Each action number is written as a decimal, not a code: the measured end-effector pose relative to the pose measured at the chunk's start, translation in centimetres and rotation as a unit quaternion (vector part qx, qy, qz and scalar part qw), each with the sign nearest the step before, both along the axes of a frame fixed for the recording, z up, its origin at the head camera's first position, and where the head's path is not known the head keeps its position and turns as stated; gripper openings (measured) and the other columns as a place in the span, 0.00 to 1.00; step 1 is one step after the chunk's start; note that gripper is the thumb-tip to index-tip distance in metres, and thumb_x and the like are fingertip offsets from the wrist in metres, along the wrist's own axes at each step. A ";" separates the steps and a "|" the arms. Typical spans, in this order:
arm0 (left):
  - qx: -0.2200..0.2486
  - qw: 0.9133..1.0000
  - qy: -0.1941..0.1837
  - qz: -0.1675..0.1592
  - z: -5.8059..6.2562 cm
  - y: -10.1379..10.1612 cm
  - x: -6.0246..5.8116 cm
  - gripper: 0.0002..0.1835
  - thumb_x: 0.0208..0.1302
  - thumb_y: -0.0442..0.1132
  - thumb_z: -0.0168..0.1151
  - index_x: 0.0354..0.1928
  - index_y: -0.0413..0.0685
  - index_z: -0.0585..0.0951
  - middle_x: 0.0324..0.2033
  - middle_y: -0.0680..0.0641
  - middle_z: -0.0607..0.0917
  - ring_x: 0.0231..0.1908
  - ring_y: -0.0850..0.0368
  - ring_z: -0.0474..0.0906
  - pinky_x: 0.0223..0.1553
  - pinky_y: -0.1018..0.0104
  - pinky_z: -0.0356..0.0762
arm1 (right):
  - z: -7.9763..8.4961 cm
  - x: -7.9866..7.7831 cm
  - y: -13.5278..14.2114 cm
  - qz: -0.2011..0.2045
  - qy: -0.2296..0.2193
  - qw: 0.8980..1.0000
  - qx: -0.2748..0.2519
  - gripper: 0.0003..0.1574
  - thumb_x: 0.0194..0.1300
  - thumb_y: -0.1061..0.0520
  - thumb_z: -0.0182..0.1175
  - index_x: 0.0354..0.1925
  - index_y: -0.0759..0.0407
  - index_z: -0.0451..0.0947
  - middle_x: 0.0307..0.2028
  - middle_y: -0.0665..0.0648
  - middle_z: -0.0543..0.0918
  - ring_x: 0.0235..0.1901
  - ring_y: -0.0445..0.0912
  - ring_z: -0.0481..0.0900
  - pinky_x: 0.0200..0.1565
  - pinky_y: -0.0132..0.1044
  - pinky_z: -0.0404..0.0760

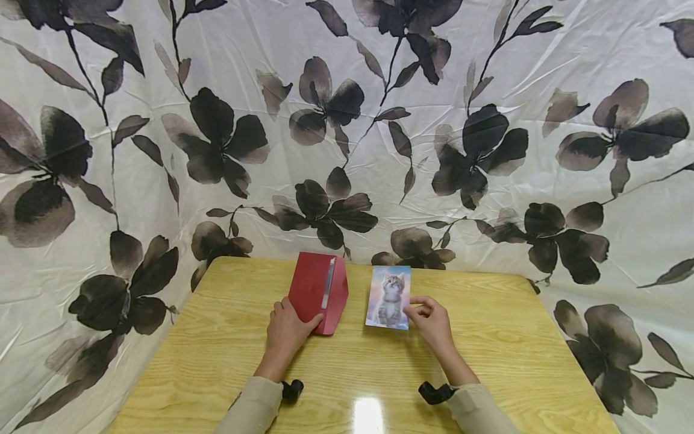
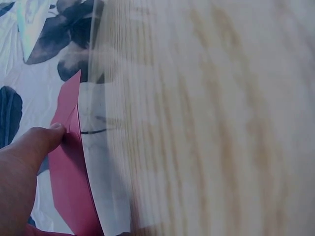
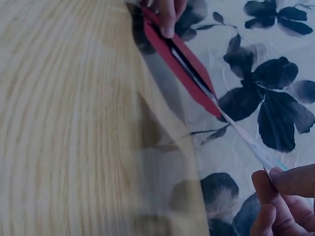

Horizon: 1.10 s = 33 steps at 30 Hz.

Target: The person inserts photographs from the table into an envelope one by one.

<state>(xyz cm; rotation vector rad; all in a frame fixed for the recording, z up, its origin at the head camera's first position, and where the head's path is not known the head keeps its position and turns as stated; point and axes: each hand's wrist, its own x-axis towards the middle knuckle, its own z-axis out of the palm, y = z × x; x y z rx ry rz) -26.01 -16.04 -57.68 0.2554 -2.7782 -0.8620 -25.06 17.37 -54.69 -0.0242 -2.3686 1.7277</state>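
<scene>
A red envelope [image 1: 309, 283] is held above the wooden table by my left hand [image 1: 288, 330], its flap open toward the right. My left thumb [image 2: 37, 142] lies on the flap side, with the other fingers mostly behind. Along the envelope's opening shows a pale strip [image 1: 328, 283]; I cannot tell what it is. To the right, my right hand [image 1: 432, 320] pinches the right edge of a card [image 1: 389, 296] with a kitten picture between thumb and fingers. Seen nearly edge-on in the right wrist view, the card [image 3: 248, 141] is apart from the envelope in the head view.
Beneath both hands is a glossy wood-grain table [image 1: 352, 367], reflecting a bright light near its front. A pale cloth [image 1: 401, 150] with dark flowers hangs behind the table and at its sides. Dark straps with small devices [image 1: 436, 393] sit on both wrists.
</scene>
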 end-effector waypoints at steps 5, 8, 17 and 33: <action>-0.001 1.000 0.001 0.002 0.0 0.0 0.1 0.53 0.57 0.63 0.80 0.65 0.25 0.68 0.51 0.29 0.76 0.49 0.33 0.78 0.49 0.38 0.83 | -0.2 -1.1 -1.1 0.000 0.004 1.000 -0.002 0.13 0.68 0.63 0.74 0.49 0.66 0.86 0.29 0.62 0.90 0.34 0.55 0.87 0.38 0.32 0.79; 0.001 1.000 0.003 0.004 0.0 0.1 0.2 0.53 0.56 0.63 0.80 0.64 0.25 0.68 0.50 0.29 0.76 0.48 0.34 0.78 0.48 0.38 0.83 | -0.2 -1.6 -1.7 0.002 -0.002 1.000 -0.012 0.13 0.68 0.63 0.74 0.49 0.65 0.86 0.29 0.61 0.90 0.38 0.62 0.88 0.38 0.33 0.79; 0.008 1.000 0.007 0.004 0.1 0.2 0.4 0.52 0.57 0.62 0.81 0.64 0.26 0.69 0.49 0.29 0.76 0.48 0.34 0.78 0.47 0.38 0.83 | -0.3 -3.2 -4.0 0.016 -0.020 0.999 -0.040 0.13 0.69 0.63 0.73 0.50 0.67 0.86 0.28 0.60 0.90 0.27 0.48 0.80 0.28 0.33 0.72; -0.001 1.000 0.008 0.008 0.4 0.2 0.1 0.52 0.56 0.63 0.81 0.63 0.26 0.69 0.49 0.29 0.76 0.47 0.33 0.79 0.47 0.39 0.84 | -0.8 -5.2 -7.2 0.039 -0.043 0.998 -0.036 0.15 0.71 0.60 0.72 0.51 0.67 0.86 0.31 0.67 0.89 0.34 0.65 0.85 0.29 0.38 0.77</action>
